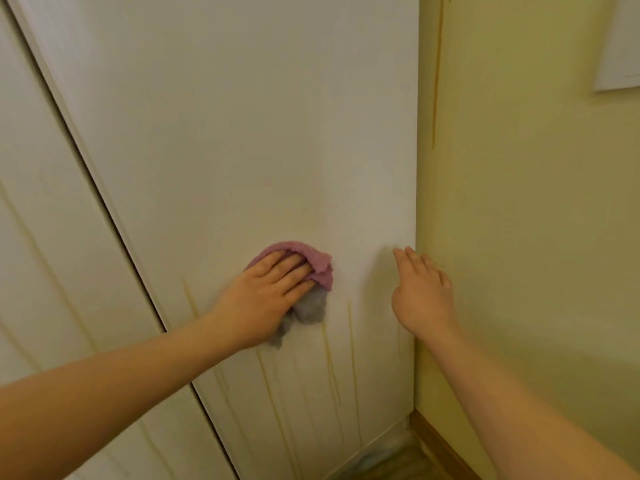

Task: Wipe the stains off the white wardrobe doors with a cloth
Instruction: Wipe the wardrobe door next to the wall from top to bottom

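Doors of a white wardrobe took up most of the view: the right door (242, 133), a broad flat panel, stood beside the left door (52, 237), with a dark slanting seam between them. To the right of the wardrobe ran a pale yellow-green wall (536, 237), meeting the right door's edge at a corner. A white sheet-like object (620, 46) hung at the wall's upper right, cut off by the frame. A strip of wooden floor (398, 462) showed at the bottom, edged by a wooden skirting board (446, 448) along the foot of the wall. Yellowish streaks (332, 368) ran down the lower part of the right door, fainter ones marked the left door, and one long thin drip (437, 81) ran down the wall close to the corner. Two bare forearms reached in from below. The left hand (266, 299) lay flat on the right door, its fingers straight and spread, pressing the cloth (311, 268) against the panel just above the streaks. The right hand (424, 296) was held up near the door's right edge, well apart from the left, fingers straight and relaxed and holding nothing; whether its fingertips touched the door could not be told. The cloth was bunched, pink where it showed past the fingertips and grey where it hung below the palm.
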Demonstrator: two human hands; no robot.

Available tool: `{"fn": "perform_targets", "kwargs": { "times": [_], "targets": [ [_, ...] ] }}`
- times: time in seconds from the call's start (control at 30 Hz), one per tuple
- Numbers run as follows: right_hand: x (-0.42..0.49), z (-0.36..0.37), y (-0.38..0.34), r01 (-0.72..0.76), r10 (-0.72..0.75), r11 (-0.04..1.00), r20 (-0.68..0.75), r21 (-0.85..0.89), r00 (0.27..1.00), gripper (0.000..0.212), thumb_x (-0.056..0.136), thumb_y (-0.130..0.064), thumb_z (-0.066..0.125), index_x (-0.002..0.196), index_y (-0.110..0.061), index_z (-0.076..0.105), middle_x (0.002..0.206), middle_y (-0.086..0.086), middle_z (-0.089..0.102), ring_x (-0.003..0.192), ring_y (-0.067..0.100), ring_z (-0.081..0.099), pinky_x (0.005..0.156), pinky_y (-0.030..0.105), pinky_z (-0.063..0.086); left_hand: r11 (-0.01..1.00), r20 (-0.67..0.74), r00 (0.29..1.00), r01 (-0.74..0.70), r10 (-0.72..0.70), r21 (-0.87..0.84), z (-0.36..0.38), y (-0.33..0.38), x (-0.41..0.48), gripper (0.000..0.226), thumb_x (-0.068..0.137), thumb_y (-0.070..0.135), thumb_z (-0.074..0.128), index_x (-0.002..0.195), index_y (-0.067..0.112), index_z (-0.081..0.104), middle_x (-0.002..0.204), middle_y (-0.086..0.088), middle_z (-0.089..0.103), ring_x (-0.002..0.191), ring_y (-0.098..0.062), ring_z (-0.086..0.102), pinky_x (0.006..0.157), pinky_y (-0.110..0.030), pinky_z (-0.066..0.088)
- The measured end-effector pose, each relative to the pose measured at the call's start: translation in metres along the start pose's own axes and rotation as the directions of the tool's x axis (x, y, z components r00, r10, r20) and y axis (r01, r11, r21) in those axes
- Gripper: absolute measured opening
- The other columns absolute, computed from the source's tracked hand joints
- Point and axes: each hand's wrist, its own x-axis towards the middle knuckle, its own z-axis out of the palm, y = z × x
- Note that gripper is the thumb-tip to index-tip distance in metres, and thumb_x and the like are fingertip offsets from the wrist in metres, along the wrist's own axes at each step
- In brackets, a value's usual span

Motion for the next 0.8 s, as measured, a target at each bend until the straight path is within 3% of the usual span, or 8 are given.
{"fn": "perform_targets", "kwargs": {
  "times": [0.13, 0.27, 0.33, 0.47, 0.6, 0.67, 0.73, 0.8],
  "targets": [
    [0.003, 0.005, 0.000, -0.001, 0.001, 1.000, 0.012, -0.003, 1.000, 0.067, 0.090, -0.005, 0.032, 0.149, -0.021, 0.004, 0.157, -0.001, 0.003, 0.143, 0.020, 0.004, 0.113, 0.036, 0.009, 0.999, 0.025, 0.999, -0.026, 0.025, 0.041, 0.007, 0.010, 0.028, 0.052, 0.074, 0.023, 0.037, 0.112, 0.008, 0.069, 0.118, -0.013, 0.065, 0.110, -0.033, 0.062, 0.111, -0.039, 0.013],
    [0.003, 0.006, -0.002, 0.000, 0.000, 1.000, 0.010, -0.020, 1.000, 0.064, 0.091, -0.008, 0.033, 0.148, -0.021, 0.006, 0.157, -0.002, 0.004, 0.143, 0.018, 0.004, 0.113, 0.035, 0.009, 0.999, 0.176, 0.983, -0.041, 0.045, -0.023, 0.017, 0.039, 0.065, 0.052, 0.063, 0.041, 0.051, 0.106, 0.022, 0.074, 0.117, 0.000, 0.067, 0.111, -0.021, 0.062, 0.106, -0.035, 0.030],
    [0.005, 0.005, -0.001, -0.013, 0.013, 1.000, -0.002, -0.015, 1.000, 0.064, 0.091, -0.007, 0.033, 0.148, -0.021, 0.007, 0.157, -0.002, 0.005, 0.143, 0.018, 0.005, 0.113, 0.035, 0.009, 0.996, 0.168, 0.985, -0.029, 0.044, -0.089, 0.018, 0.037, 0.059, 0.053, 0.067, 0.034, 0.039, 0.102, 0.018, 0.075, 0.113, -0.003, 0.069, 0.107, -0.023, 0.064, 0.104, -0.035, 0.029],
    [0.009, 0.007, 0.006, -0.013, 0.013, 1.000, 0.006, -0.013, 1.000, 0.067, 0.090, -0.005, 0.033, 0.149, -0.020, 0.006, 0.157, -0.001, 0.005, 0.143, 0.019, 0.005, 0.113, 0.036, 0.008, 0.997, 0.024, 0.998, -0.063, 0.064, -0.051, 0.021, 0.027, 0.032, 0.053, 0.067, 0.029, 0.043, 0.105, 0.007, 0.073, 0.113, -0.012, 0.068, 0.106, -0.032, 0.064, 0.109, -0.038, 0.019],
    [0.004, 0.009, 0.005, -0.028, 0.028, 1.000, 0.034, 0.004, 0.999, 0.066, 0.089, -0.005, 0.033, 0.148, -0.021, 0.008, 0.157, -0.002, 0.005, 0.143, 0.019, 0.006, 0.113, 0.036, 0.009, 0.996, 0.101, 0.992, -0.067, 0.073, -0.063, 0.022, 0.041, 0.057, 0.053, 0.073, 0.022, 0.035, 0.109, 0.006, 0.070, 0.120, -0.014, 0.065, 0.113, -0.033, 0.060, 0.111, -0.044, 0.018],
    [0.001, 0.009, 0.008, -0.033, 0.033, 0.999, 0.033, -0.006, 0.999, 0.064, 0.090, -0.007, 0.033, 0.148, -0.021, 0.009, 0.157, -0.002, 0.006, 0.143, 0.018, 0.006, 0.113, 0.036, 0.010, 0.997, 0.161, 0.985, -0.057, 0.065, -0.054, 0.018, 0.055, 0.074, 0.055, 0.082, 0.020, 0.034, 0.132, 0.006, 0.054, 0.142, -0.015, 0.045, 0.134, -0.033, 0.040, 0.116, -0.046, 0.000],
    [-0.001, 0.008, 0.014, -0.054, 0.055, 0.998, 0.033, -0.017, 0.998, 0.063, 0.091, -0.008, 0.034, 0.148, -0.021, 0.010, 0.157, -0.001, 0.007, 0.143, 0.019, 0.006, 0.113, 0.036, 0.011, 0.992, 0.305, 0.946, -0.089, 0.113, -0.092, 0.031, 0.068, 0.084, 0.060, 0.095, 0.024, 0.034, 0.150, 0.008, 0.017, 0.158, -0.012, 0.008, 0.146, -0.032, 0.002, 0.105, -0.043, -0.025],
    [-0.001, 0.007, 0.023, -0.096, 0.097, 0.995, 0.028, -0.024, 0.995, 0.062, 0.091, -0.009, 0.034, 0.148, -0.019, 0.011, 0.156, 0.000, 0.009, 0.143, 0.020, 0.007, 0.112, 0.037, 0.013, 0.985, 0.379, 0.909, -0.145, 0.171, -0.096, 0.029, 0.071, 0.092, 0.067, 0.096, 0.031, 0.039, 0.151, 0.011, 0.007, 0.159, -0.009, -0.003, 0.145, -0.030, -0.009, 0.102, -0.042, -0.027]
  ]
}}
